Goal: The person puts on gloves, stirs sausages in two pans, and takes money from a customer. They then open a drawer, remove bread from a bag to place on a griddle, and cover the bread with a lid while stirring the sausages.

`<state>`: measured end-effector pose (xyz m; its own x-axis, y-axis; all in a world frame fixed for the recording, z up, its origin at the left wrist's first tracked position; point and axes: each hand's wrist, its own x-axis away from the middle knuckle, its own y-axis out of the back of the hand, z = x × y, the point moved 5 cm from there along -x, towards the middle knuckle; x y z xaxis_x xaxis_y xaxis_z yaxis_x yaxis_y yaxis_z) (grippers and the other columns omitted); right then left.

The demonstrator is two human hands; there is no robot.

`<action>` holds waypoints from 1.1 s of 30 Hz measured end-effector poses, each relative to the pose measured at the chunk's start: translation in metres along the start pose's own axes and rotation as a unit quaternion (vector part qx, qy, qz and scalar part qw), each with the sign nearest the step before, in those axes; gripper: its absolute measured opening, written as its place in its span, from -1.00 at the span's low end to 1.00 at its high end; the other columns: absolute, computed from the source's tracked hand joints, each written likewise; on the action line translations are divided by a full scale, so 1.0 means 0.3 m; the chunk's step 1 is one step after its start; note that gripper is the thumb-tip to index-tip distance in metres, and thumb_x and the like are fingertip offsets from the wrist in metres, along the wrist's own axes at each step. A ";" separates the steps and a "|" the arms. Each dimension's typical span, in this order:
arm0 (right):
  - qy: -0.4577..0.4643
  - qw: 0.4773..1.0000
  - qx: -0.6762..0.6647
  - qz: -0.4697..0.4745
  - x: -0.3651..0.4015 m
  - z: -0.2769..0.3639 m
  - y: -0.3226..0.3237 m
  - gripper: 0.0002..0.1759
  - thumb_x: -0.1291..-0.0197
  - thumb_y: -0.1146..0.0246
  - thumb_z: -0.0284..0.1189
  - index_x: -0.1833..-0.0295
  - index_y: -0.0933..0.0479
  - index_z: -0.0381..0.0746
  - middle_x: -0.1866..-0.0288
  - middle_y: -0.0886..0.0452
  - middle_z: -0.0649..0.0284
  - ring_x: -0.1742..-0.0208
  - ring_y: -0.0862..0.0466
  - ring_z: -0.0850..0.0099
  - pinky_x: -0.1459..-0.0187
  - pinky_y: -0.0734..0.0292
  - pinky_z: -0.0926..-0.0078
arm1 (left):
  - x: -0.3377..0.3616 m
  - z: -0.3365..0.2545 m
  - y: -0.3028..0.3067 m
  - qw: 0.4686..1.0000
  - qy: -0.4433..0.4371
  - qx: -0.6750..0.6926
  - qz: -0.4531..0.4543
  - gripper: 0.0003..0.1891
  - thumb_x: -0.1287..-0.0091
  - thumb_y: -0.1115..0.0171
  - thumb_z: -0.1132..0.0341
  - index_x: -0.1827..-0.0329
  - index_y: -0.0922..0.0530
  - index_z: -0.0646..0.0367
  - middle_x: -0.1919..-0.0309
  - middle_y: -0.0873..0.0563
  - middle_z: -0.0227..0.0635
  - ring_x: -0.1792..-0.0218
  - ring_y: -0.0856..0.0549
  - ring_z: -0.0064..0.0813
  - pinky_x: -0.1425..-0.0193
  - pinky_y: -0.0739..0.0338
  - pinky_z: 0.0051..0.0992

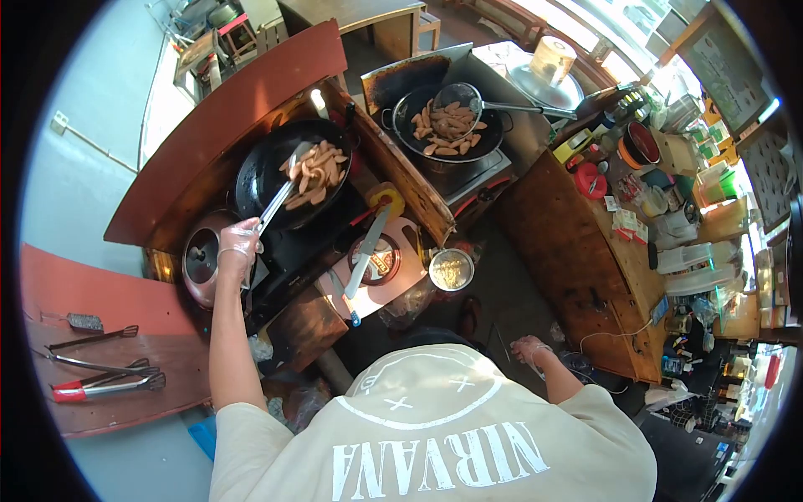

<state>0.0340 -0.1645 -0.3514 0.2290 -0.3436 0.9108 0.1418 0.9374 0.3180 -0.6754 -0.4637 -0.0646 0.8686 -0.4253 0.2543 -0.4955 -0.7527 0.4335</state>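
Note:
My left hand (240, 240), in a clear plastic glove, is closed on metal tongs (276, 205). Their tips reach into brown, sausage-like pieces (316, 174) on the right side of a black wok (255, 180). My right hand (530, 350), also gloved, hangs low beside my body with its fingers curled; a thin object shows at it, too small to make out. Similar pieces (443, 125) lie in a second wok (404, 113) at the back, where a long-handled strainer (458, 100) rests over them.
A large knife (366, 251) lies over a round lid (385, 261) on a board (406, 280). Nearby are a bowl of chopped bits (451, 269) and a lidded pot (201, 258). Spare tongs (104, 385) lie far left. A wooden counter (577, 259) holds containers, right.

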 end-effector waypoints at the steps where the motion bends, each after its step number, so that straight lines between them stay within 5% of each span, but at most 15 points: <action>1: 0.000 1.000 0.005 0.005 0.018 0.006 0.002 -0.65 -0.32 -0.09 -0.21 0.00 -0.66 -0.17 -0.03 -0.67 0.17 -0.05 -0.65 0.22 -0.07 -0.53 0.28 | 0.038 -0.037 0.009 1.000 0.005 -0.001 -0.004 -0.67 -0.27 -0.25 0.51 -0.12 -0.65 0.22 0.49 -0.69 -0.28 0.60 -0.61 -0.61 0.59 -0.44 -0.57; 4: 0.014 0.999 -0.029 -0.013 0.002 0.016 0.052 -0.70 -0.27 -0.20 -0.33 -0.02 -0.64 -0.25 0.24 -0.69 0.26 0.28 -0.65 0.44 0.23 -0.57 0.49 | 0.160 -0.221 0.011 0.939 -0.163 -0.288 -0.097 -0.61 -0.29 -0.21 0.43 -0.20 -0.64 0.05 0.18 -0.77 -0.04 0.19 -0.77 -0.11 0.02 -0.62 -0.21; 6: 0.213 0.963 0.167 -0.020 -0.113 -0.014 0.082 -0.70 -0.28 -0.18 -0.34 -0.03 -0.65 -0.22 0.16 -0.71 0.19 0.21 -0.70 0.32 0.17 -0.61 0.41 | 0.208 -0.236 -0.005 0.903 -0.170 -0.379 -0.112 -0.64 -0.33 -0.17 0.37 -0.19 -0.65 0.01 0.21 -0.77 -0.05 0.22 -0.77 -0.08 0.07 -0.63 -0.18; 7: 0.212 0.963 0.168 -0.020 -0.086 0.024 0.117 -0.70 -0.28 -0.18 -0.34 -0.03 -0.65 -0.22 0.16 -0.71 0.19 0.21 -0.70 0.32 0.17 -0.61 0.41 | 0.242 -0.271 -0.032 0.859 -0.177 -0.465 -0.121 -0.67 -0.37 -0.14 0.30 -0.18 -0.66 -0.03 0.24 -0.77 -0.06 0.25 -0.76 -0.05 0.12 -0.64 -0.15; 9: 0.191 0.931 0.295 -0.101 -0.075 0.141 0.282 -0.63 -0.26 -0.13 -0.19 0.00 -0.68 -0.16 -0.16 -0.64 0.11 -0.20 -0.59 0.10 -0.18 -0.51 0.24 | 0.271 -0.278 -0.053 0.821 -0.113 -0.551 -0.095 -0.65 -0.39 -0.10 0.26 -0.21 -0.63 -0.09 0.22 -0.78 -0.12 0.25 -0.75 -0.02 0.11 -0.64 -0.09; 12: 0.253 0.893 0.290 -0.233 -0.003 0.410 0.548 -0.64 -0.29 -0.12 -0.18 0.00 -0.67 -0.14 -0.07 -0.65 0.04 -0.09 -0.63 0.02 -0.12 -0.53 0.14 | 0.298 -0.232 -0.034 0.771 -0.121 -0.606 -0.151 -0.63 -0.36 -0.12 0.28 -0.22 -0.62 -0.12 0.23 -0.77 -0.07 0.23 -0.77 -0.10 0.12 -0.66 -0.09; 13: 0.234 0.909 0.219 -0.265 0.172 0.589 0.636 -0.65 -0.30 -0.11 -0.19 0.01 -0.66 -0.15 -0.02 -0.66 0.02 -0.05 -0.64 0.00 -0.08 -0.55 0.10 | 0.302 -0.226 -0.034 0.772 -0.123 -0.605 -0.153 -0.63 -0.36 -0.12 0.28 -0.22 -0.62 -0.12 0.23 -0.77 -0.07 0.23 -0.77 -0.10 0.12 -0.66 -0.09; 15: 0.283 0.833 0.296 -0.371 0.250 0.793 0.809 -0.68 -0.29 -0.11 -0.20 0.05 -0.63 -0.16 0.05 -0.67 -0.01 0.05 -0.66 -0.03 -0.02 -0.56 0.04 | 0.294 -0.188 -0.018 0.784 -0.063 -0.597 -0.156 -0.63 -0.34 -0.13 0.33 -0.21 -0.64 -0.01 0.24 -0.76 -0.02 0.27 -0.77 -0.07 0.14 -0.64 -0.08; 17: 0.320 0.799 0.252 -0.443 0.341 1.005 0.988 -0.73 -0.28 -0.12 -0.25 0.08 -0.58 -0.18 0.12 -0.67 -0.03 0.08 -0.66 -0.03 0.01 -0.56 0.02 | 0.284 -0.129 0.016 0.859 -0.183 -0.427 -0.216 -0.62 -0.30 -0.12 0.40 -0.19 -0.65 0.09 0.23 -0.75 0.07 0.33 -0.76 -0.03 0.18 -0.61 -0.09; 18: 0.362 0.751 0.247 -0.495 0.349 1.083 1.082 -0.74 -0.27 -0.14 -0.28 0.04 -0.56 -0.17 0.10 -0.66 -0.01 0.05 -0.66 -0.01 -0.02 -0.55 0.04 | 0.311 -0.181 -0.007 0.892 -0.147 -0.365 -0.221 -0.63 -0.30 -0.10 0.45 -0.16 -0.66 0.17 0.25 -0.73 0.13 0.38 -0.76 -0.14 0.22 -0.60 -0.23; 21: 0.439 0.642 0.266 -0.569 0.390 1.288 1.303 -0.66 -0.22 -0.15 -0.40 -0.12 -0.48 -0.18 -0.04 -0.62 0.07 -0.13 -0.58 0.09 -0.16 -0.49 0.13 | 0.333 -0.285 -0.112 0.960 -0.091 -0.147 -0.220 -0.64 -0.27 -0.18 0.50 -0.13 -0.68 0.18 0.30 -0.78 -0.20 0.40 -0.66 -0.59 0.26 -0.54 -0.52; 24: 0.402 0.633 0.380 -0.541 0.393 1.432 1.440 -0.53 -0.20 -0.11 -0.47 -0.26 -0.40 -0.29 -0.21 -0.53 0.11 -0.27 -0.50 0.18 -0.27 -0.42 0.24 | 0.308 -0.439 -0.328 0.968 -0.108 -0.127 -0.188 -0.64 -0.25 -0.22 0.52 -0.12 -0.68 0.20 0.29 -0.79 -0.30 0.38 -0.65 -0.64 0.24 -0.54 -0.52; 27: 0.330 0.629 0.495 -0.500 0.226 1.498 1.557 -0.60 -0.28 -0.09 -0.44 -0.22 -0.47 -0.25 -0.15 -0.60 0.13 -0.24 -0.56 0.24 -0.21 -0.45 0.25 | 0.256 -0.710 -0.661 0.916 -0.199 -0.299 -0.177 -0.71 -0.27 -0.18 0.43 -0.03 -0.71 0.18 0.22 -0.75 0.04 0.24 -0.75 -0.04 0.10 -0.61 -0.28; 30: 0.251 0.641 0.574 -0.444 0.138 1.511 1.619 -0.71 -0.30 -0.10 -0.41 -0.08 -0.58 -0.17 -0.02 -0.69 0.23 -0.15 -0.63 0.31 -0.13 -0.47 0.29 | 0.054 -0.735 -0.941 0.901 -0.169 -0.367 -0.157 -0.69 -0.34 -0.09 0.36 -0.08 -0.70 0.00 0.21 -0.74 0.01 0.19 -0.73 0.02 0.07 -0.61 -0.19; 33: 0.305 0.593 0.605 -0.435 0.103 1.504 1.641 -0.78 -0.28 -0.12 -0.39 0.09 -0.67 -0.08 0.08 -0.73 0.32 -0.05 -0.68 0.37 -0.04 -0.48 0.33 | -0.061 -0.807 -1.146 0.890 -0.061 -0.429 -0.141 -0.72 -0.39 -0.05 0.35 -0.02 -0.71 -0.06 0.15 -0.75 -0.03 0.07 -0.74 -0.02 -0.02 -0.64 -0.13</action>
<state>-0.3235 0.3120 -0.0479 0.9343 -0.3373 0.1155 -0.2478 -0.3816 0.8905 -0.5227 -0.0753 -0.0090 0.9279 -0.3706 -0.0422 -0.0348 -0.1987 0.9794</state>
